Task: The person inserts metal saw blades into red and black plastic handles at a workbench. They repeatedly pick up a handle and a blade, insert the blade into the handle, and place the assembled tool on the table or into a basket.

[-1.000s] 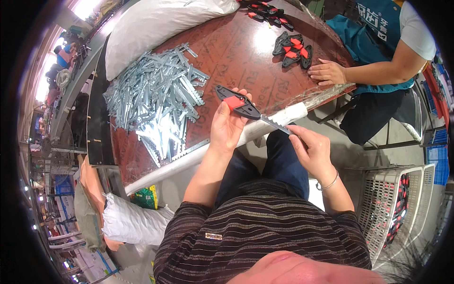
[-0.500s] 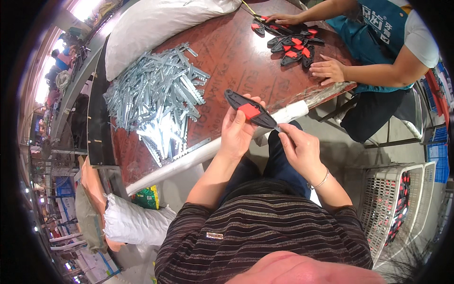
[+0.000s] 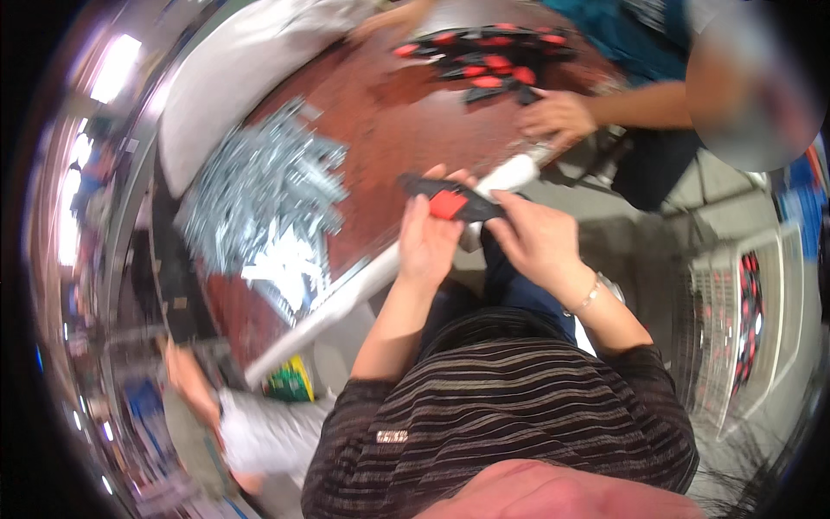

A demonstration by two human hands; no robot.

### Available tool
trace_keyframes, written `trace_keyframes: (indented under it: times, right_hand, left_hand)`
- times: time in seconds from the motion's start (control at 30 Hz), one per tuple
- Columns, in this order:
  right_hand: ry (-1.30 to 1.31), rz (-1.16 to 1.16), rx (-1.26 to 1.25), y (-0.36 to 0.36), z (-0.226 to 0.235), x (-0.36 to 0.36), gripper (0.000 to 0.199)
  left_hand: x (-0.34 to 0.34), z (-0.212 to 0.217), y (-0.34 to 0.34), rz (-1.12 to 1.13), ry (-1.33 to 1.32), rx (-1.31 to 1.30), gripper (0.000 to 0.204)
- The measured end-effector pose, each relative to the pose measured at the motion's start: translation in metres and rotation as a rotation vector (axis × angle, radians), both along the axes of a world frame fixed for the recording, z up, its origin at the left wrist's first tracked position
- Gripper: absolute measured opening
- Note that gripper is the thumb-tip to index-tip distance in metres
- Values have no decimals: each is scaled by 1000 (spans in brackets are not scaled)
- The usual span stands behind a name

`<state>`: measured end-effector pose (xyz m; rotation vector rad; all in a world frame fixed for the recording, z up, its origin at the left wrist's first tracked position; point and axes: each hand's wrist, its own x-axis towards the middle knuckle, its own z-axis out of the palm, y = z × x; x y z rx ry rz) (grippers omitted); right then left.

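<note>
A black, pointed plastic tool piece (image 3: 477,208) with a red middle is held over the table's near edge. My left hand (image 3: 429,246) is closed on its left part, thumb on the near side and fingers behind. At the right end, thumb and forefinger of my right hand (image 3: 543,244) pinch the tip, hiding it. Left of my hands, a heap of silver toothed metal strips (image 3: 268,186) lies on the reddish-brown table (image 3: 380,130).
Across the table a co-worker's hand (image 3: 558,119) rests near a pile of black-and-red pieces (image 3: 493,65). A large white sack (image 3: 233,82) lies at the far left. A white crate (image 3: 718,346) with similar pieces stands at lower right. A white bag (image 3: 268,432) is at lower left.
My right hand has closed in from the tip onto the piece's right end; the metal bit seen there is now covered. The view has shifted and blurred. The co-worker's far hand has moved left, toward the sack.
</note>
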<state>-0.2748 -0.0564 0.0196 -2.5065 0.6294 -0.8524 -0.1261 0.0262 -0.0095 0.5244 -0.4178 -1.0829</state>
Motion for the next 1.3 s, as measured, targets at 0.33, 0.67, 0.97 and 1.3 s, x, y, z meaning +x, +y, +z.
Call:
trace_keyframes:
  times: [0.33, 0.67, 0.97, 1.3]
  right_hand:
    - [-35, -685, 253, -14, -59, -179, 38]
    - [-1097, -1136, 1064, -107, -70, -521, 70]
    - [-318, -429, 566, -119, -147, -189, 39]
    - [47, 327, -210, 6, -39, 44, 41]
  left_hand:
    - [-48, -26, -12, -197, -551, 195, 46]
    - [74, -27, 109, 583, -1110, 583, 29]
    - [157, -29, 227, 673, -1574, 1577, 112]
    - [174, -27, 184, 488, -1587, 1645, 102]
